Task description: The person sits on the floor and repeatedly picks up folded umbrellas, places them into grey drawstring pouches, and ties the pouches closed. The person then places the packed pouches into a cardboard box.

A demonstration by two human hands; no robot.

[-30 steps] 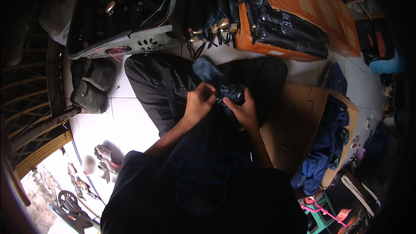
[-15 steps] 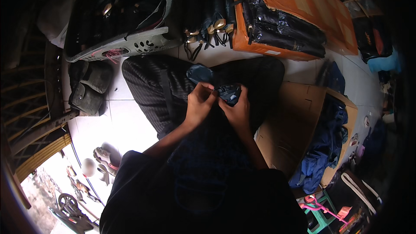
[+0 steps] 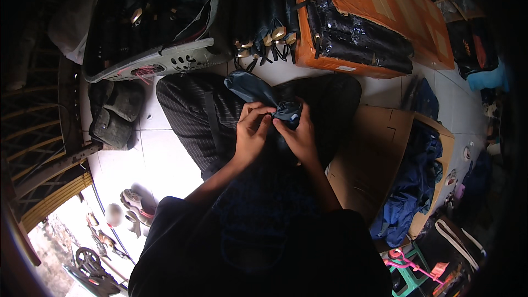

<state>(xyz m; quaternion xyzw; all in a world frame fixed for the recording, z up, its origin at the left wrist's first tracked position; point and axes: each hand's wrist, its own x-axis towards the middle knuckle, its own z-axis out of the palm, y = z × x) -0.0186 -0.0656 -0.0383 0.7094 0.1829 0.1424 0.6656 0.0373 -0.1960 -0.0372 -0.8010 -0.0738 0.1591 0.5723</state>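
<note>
Though creased, dark blue-grey fabric (image 3: 248, 86)

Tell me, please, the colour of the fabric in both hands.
The fabric is dark blue-grey, seen best in the head view.

1 fisheye view from head, facing down, fairly near left hand (image 3: 251, 134), right hand (image 3: 298, 137).

Person sits x-legged on white tile flr (image 3: 159, 151) in dk striped trousers (image 3: 184, 110); L hand (image 3: 252, 132) & R hand (image 3: 298, 136) grip a dk blue-grey fabric bundle (image 3: 248, 88) over lap, long end pointing fwd-L. Beyond knees, L to R: grey plastic crate (image 3: 192, 58), dk slim rolls (image 3: 275, 8) w/ gold-tone ends, orange carton (image 3: 399, 3) w/ blk shiny packs (image 3: 363, 44). R side: open brn carton (image 3: 371, 148) w/ blue cloth (image 3: 407, 201).
</note>
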